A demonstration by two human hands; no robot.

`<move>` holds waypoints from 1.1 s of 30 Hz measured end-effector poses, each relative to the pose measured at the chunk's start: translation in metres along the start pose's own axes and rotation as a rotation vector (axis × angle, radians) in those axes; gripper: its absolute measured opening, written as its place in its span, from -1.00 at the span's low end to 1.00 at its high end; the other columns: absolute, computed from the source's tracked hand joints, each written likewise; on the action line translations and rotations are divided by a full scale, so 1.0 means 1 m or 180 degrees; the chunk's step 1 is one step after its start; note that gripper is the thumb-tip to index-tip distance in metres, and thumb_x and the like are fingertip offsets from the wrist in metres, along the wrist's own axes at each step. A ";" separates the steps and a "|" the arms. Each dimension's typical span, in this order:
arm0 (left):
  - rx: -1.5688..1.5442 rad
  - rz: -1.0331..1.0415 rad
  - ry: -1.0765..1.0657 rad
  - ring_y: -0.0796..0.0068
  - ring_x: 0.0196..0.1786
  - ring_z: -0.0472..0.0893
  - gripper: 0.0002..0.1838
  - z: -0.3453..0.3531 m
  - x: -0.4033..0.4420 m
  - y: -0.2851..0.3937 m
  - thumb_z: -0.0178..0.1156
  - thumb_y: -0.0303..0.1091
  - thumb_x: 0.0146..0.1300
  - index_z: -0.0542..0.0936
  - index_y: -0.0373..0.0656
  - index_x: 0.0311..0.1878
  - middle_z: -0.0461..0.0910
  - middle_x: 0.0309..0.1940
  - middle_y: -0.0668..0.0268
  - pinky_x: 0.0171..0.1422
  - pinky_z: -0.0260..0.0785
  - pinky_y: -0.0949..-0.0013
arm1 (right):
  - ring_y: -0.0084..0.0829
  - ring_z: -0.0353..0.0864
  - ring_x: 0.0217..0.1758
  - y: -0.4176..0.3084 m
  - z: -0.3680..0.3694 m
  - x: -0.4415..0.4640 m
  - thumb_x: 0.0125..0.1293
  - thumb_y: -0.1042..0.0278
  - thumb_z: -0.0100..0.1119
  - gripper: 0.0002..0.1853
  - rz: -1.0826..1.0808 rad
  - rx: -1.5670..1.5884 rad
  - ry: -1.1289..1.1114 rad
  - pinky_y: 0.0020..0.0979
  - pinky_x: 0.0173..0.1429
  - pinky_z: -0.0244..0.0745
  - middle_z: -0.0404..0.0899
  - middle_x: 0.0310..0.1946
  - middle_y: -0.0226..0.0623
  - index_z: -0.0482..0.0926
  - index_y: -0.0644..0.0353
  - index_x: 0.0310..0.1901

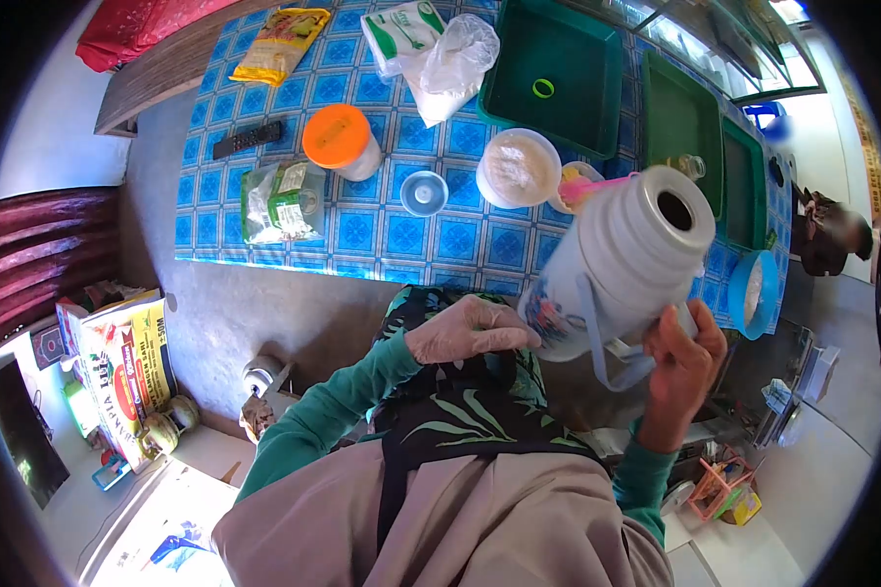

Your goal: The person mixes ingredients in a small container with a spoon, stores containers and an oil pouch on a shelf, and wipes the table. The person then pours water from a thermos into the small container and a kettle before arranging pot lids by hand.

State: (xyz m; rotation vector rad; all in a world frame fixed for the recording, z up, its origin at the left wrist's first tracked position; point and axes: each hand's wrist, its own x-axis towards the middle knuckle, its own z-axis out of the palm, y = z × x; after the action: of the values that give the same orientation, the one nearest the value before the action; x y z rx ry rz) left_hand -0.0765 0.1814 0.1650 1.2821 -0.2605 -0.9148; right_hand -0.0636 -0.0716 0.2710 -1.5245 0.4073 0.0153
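A white thermos flask (619, 256) with a printed pattern near its base is tilted in front of me at the table's edge. Its round dark mouth is uncovered and points up and to the right. My right hand (683, 357) is closed at the flask's grey handle side. My left hand (475, 330), dusted with white powder, supports the flask at its base; some fingers are hidden. Beyond the flask stands a white tub (519, 168) of white powder. A small blue cup-shaped lid (424, 194) lies to the tub's left.
Blue checked cloth covers the table (411, 235). On it are an orange-lidded jar (341, 140), a remote control (248, 140), an opened plastic pack (284, 203), a yellow packet (280, 46), a white bag (406, 39), green trays (602, 108) and a blue basin (754, 295).
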 end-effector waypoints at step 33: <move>0.3128 0.1466 0.2372 0.02 0.06 0.54 -0.37 -0.022 -0.013 0.059 0.25 -0.52 0.10 0.34 -0.29 0.29 0.49 0.07 -0.03 0.14 0.39 0.15 | -0.47 0.37 0.10 0.043 0.161 -0.027 0.44 0.04 0.01 -0.48 0.0040 0.1560 -0.0903 -0.40 0.23 0.24 0.43 0.04 -0.27 0.36 0.31 0.22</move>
State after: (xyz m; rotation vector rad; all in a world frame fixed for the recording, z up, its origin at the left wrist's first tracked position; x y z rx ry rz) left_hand -0.0449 0.2060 0.2146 2.2348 -0.4045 0.1938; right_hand -0.0599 0.0929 0.2355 -1.0169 0.1742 0.1312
